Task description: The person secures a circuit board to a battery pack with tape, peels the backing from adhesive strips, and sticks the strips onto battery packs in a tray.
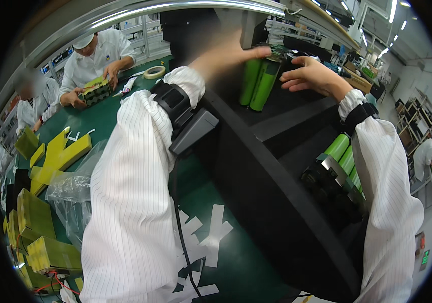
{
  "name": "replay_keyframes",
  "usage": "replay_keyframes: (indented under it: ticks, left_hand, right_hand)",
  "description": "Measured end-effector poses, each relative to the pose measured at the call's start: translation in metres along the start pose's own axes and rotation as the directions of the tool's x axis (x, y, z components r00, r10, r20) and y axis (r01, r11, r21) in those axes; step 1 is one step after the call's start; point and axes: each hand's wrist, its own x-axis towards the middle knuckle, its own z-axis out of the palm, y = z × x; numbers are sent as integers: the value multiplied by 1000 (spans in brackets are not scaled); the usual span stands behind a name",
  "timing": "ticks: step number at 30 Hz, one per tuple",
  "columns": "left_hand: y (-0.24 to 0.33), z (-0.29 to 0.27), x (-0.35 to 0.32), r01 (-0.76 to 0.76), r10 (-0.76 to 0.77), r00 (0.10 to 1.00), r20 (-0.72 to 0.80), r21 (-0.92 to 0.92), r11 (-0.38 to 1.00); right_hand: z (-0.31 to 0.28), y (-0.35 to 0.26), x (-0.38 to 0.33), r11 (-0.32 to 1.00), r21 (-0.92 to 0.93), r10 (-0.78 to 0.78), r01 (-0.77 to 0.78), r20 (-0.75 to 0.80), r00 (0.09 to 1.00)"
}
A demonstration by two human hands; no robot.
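Observation:
Two tall green cylindrical cells (pixel 265 85) stand side by side, slightly tilted, in a compartment of a black open box (pixel 276 197). My left hand (pixel 223 56) is at the upper left of these cells, its thumb stretched across near their tops. Its other fingers are smeared by motion, spread away from the thumb, and I see nothing held. To the right of the cells my right hand (pixel 311 77) hovers with fingers bent and apart, holding nothing. Below my right forearm, a group of green cells with dark ends (pixel 339 171) lies in a nearer compartment.
White cut strips (pixel 217 235) lie on the green tabletop (pixel 195 182), beside a black cable. Yellow-wrapped blocks (pixel 36 214), yellow sheets and a clear plastic bag (pixel 72 194) cover the left side. Across the table, a person holds a yellow-green block (pixel 96 91) near a tape roll (pixel 154 72).

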Motion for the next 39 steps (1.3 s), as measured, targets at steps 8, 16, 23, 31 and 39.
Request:
replay_keyframes:
  ticks: [8, 16, 23, 31, 39]
  left_hand:
    - [13, 40, 5, 208, -168, 977, -132, 419, 884]
    - [18, 46, 4, 306, -208, 927, -312, 310, 900]
    - [23, 27, -9, 125, -91, 986, -140, 258, 958]
    - [24, 4, -15, 23, -24, 998, 52, 19, 1000]
    - [41, 20, -47, 213, -181, 974, -138, 272, 939]
  right_hand:
    - [-8, 13, 30, 986, 68, 164, -152, -216, 963]
    - [-32, 13, 18, 958, -193, 120, -211, -399, 909]
    - [-37, 16, 13, 936, -258, 155, -238, -302, 941]
    - [-39, 5, 8, 994, 6, 107, -106, -25, 994]
    - [-41, 26, 19, 997, -19, 70, -73, -137, 988]
